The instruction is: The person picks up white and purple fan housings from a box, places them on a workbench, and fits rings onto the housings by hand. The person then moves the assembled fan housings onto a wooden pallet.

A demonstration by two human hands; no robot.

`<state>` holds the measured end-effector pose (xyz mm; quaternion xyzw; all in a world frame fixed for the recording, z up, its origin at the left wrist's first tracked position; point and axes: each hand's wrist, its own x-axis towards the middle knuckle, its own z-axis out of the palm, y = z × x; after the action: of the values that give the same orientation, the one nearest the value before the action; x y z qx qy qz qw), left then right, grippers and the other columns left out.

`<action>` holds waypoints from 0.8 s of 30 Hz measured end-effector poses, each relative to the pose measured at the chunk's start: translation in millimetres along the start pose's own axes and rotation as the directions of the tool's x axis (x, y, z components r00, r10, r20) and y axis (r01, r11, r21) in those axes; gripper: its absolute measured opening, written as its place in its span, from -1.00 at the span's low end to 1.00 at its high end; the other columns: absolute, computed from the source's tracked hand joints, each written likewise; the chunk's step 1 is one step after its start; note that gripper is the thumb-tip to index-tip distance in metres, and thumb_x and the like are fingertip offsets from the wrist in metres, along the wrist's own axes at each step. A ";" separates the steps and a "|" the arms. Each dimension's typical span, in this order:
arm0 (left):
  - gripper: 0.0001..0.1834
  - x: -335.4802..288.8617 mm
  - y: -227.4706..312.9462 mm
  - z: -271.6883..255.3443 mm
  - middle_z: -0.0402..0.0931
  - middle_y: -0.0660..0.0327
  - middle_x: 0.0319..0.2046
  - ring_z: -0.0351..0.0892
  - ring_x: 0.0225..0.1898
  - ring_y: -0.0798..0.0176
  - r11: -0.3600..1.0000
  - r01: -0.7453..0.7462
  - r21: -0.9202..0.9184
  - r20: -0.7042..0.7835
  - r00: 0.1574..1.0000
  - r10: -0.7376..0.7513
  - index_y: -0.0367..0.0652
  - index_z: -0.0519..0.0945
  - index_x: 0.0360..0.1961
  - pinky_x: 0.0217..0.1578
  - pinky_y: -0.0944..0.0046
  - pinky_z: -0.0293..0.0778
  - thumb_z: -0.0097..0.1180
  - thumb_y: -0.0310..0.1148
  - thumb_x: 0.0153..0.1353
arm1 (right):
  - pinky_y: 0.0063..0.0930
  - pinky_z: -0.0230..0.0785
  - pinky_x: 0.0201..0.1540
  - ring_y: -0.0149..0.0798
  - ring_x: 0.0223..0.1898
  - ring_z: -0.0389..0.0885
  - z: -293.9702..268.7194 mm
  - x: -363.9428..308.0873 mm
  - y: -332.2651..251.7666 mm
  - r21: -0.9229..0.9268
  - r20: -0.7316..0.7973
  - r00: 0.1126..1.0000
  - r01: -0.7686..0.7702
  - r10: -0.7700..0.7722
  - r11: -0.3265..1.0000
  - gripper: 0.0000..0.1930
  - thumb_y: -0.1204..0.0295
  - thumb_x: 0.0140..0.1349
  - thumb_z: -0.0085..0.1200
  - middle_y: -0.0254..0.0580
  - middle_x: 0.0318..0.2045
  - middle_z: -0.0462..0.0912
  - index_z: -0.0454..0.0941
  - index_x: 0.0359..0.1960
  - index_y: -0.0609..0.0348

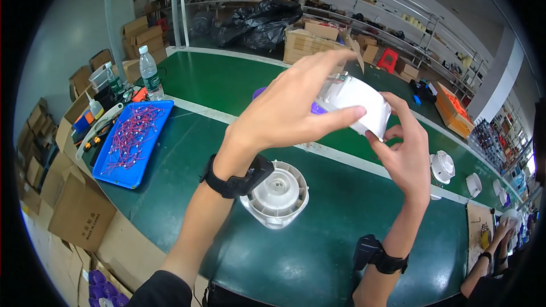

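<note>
Both my hands hold up a white plastic housing (364, 101) over the far side of the green table. My left hand (290, 102) reaches across its left end, with the thumb on the front face and the fingertips out of sight behind. Around the right end curl the fingers and thumb of my right hand (406, 150). Some small wiring or metal parts show at the housing's upper left edge, too small to make out. Below my left wrist, a round white ribbed housing (277, 193) lies on the table. A purple part (259, 92) is mostly hidden behind my left hand.
At the left, a blue tray (122, 177) holds many red-purple wires with small connectors, near a water bottle (150, 74). Further white housings (442, 166) stand along the belt at right. Another person's hands (503, 230) work at far right. Cardboard boxes (82, 210) flank the table.
</note>
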<state>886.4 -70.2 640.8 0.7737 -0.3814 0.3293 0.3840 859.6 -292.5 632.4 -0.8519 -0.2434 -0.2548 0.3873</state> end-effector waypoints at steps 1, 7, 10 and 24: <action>-0.15 -0.9 3.5 2.0 0.45 -0.09 0.12 0.42 0.18 -0.11 1.000 0.001 0.001 0.000 1.000 -0.001 -0.26 0.34 0.25 0.21 0.03 0.30 0.36 -0.03 0.01 | -0.50 0.48 -0.44 -0.36 -0.48 0.57 2.2 0.9 -0.4 -0.057 -0.030 0.998 0.051 -0.053 0.997 -0.39 0.62 -0.06 0.25 -0.10 -0.10 0.59 0.43 0.13 0.13; -0.23 4.8 3.4 15.2 0.45 -0.24 0.07 0.53 0.04 -0.21 0.965 0.219 -0.142 0.007 0.975 -0.220 -0.35 0.31 0.21 0.07 0.04 0.42 0.24 -0.04 0.12 | -0.45 0.49 -0.38 -0.27 -0.39 0.57 10.2 -1.0 -11.3 -0.141 -0.159 0.982 0.084 -0.106 0.986 -0.37 0.66 -0.09 0.24 -0.09 -0.14 0.57 0.41 0.13 0.15; -0.32 1.3 -7.5 0.0 0.49 -0.16 0.02 0.50 0.10 0.01 0.965 0.159 -0.210 -0.027 0.985 -0.169 -0.27 0.31 0.25 0.09 0.13 0.40 0.23 -0.17 0.19 | -0.41 0.51 -0.35 -0.16 -0.32 0.61 20.4 1.0 -14.3 -0.070 -0.157 0.985 0.064 -0.074 0.996 -0.37 0.71 -0.11 0.23 -0.06 -0.12 0.55 0.41 0.11 0.15; -0.29 -2.0 -6.7 -3.3 0.53 -0.02 -0.03 0.55 -0.02 0.04 0.996 -0.008 -0.085 0.167 0.986 0.022 -0.17 0.38 0.20 -0.02 0.17 0.46 0.34 -0.30 -0.01 | -0.51 0.45 -0.42 -0.40 -0.44 0.52 2.9 -5.2 -18.0 -0.192 -0.109 0.988 0.084 -0.106 0.978 -0.36 0.62 -0.12 0.27 -0.20 -0.13 0.59 0.45 0.13 0.13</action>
<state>890.4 -64.0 638.6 0.7791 -0.4316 0.2493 0.3802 845.3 -280.9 637.1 -0.8551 -0.2355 -0.3452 0.3068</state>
